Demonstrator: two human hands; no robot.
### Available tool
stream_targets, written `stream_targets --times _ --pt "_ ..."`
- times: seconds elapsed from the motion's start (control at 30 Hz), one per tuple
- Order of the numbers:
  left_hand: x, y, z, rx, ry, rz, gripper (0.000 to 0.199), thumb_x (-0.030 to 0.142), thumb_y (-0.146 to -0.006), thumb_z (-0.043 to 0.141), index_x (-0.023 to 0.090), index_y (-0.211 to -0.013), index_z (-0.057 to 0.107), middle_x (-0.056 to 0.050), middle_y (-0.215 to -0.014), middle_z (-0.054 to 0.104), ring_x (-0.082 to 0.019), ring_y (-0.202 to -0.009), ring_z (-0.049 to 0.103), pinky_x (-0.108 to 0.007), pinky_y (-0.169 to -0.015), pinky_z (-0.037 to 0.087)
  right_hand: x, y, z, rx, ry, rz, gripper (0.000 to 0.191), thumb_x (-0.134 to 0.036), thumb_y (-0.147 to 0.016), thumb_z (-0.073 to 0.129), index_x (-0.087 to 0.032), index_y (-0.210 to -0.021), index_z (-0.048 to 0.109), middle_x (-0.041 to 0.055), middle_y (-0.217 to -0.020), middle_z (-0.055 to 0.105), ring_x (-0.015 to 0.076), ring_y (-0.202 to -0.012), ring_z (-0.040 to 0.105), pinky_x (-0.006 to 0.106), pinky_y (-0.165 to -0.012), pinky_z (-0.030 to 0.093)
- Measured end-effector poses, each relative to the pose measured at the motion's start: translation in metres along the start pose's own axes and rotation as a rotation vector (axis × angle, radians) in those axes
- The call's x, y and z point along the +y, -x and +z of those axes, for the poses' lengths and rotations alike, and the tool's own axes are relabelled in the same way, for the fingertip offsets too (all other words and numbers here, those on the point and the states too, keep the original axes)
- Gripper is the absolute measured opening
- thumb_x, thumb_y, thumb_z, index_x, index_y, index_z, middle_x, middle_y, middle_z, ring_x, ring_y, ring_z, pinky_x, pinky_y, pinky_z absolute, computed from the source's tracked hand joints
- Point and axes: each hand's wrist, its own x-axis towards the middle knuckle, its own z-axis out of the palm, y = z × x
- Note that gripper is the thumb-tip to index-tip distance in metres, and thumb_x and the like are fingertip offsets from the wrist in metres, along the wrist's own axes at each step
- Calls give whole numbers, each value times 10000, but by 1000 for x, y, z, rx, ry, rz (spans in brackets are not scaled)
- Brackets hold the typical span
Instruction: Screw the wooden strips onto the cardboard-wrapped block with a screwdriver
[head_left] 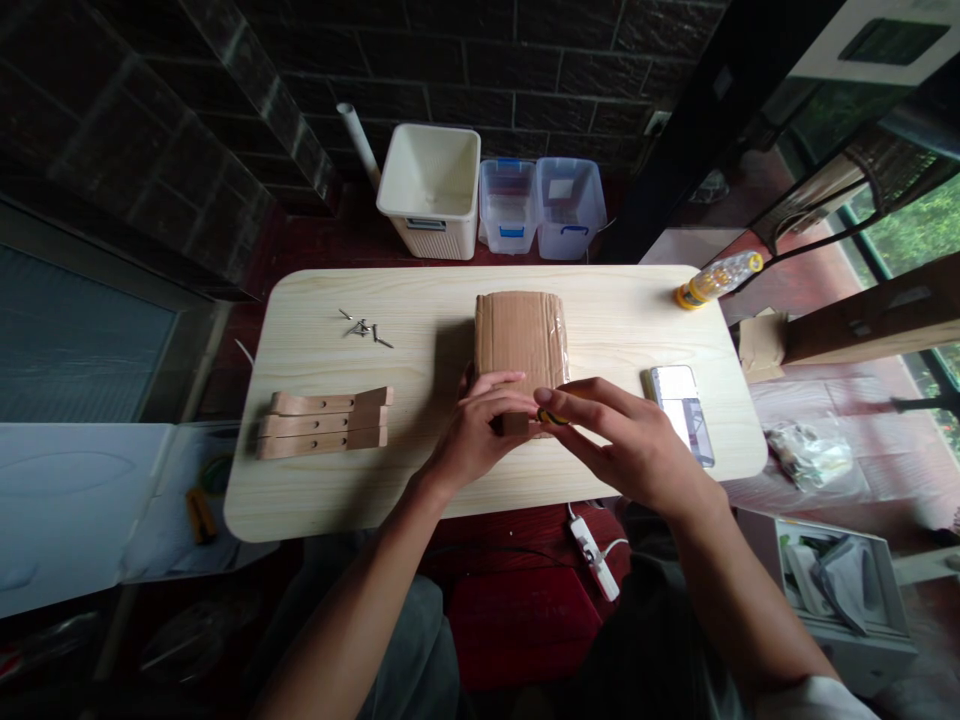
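Observation:
My left hand [480,425] is wrapped round a brown wooden piece [515,424] at the near side of a cardboard box [521,335]. From the right, my right hand [607,425] pinches a small yellow and black tool [553,416], its tip hidden by the fingers of my left hand. The tool meets the wooden piece near the box's lower edge. Shaped wooden pieces with holes [326,422] lie side by side on the table's left. Several screws [364,328] lie loose behind them.
The pale wooden table [427,490] has rounded corners. A phone-like device [681,410] lies at its right, with a clear yellow-based bottle [718,280] at the back right corner. Behind stand a cream bin [431,185] and two clear plastic boxes [570,205]. A power strip [592,560] is below the front edge.

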Motion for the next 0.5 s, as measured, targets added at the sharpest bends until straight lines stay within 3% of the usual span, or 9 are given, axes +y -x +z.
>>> stream_targets --times 0.3,0.5 --pt "0 0 -1 -16 -9 -27 169 253 -821 749 209 -983 728 -83 -1089 738 -265 -1221 590 -433 -957 541 -7 -1 -3 -22 13 -1 519 -154 -925 611 -287 -1415 505 74 -1228 662 183 -1036 684 315 -884 595" --pt "1 -1 -2 -29 -27 -11 157 221 -837 730 213 -993 731 -72 -1082 733 -251 -1220 590 -420 -975 539 -7 1 -3 -70 60 7 562 -124 -944 568 -328 -1457 461 46 -1166 681 162 -979 682 313 -869 590"
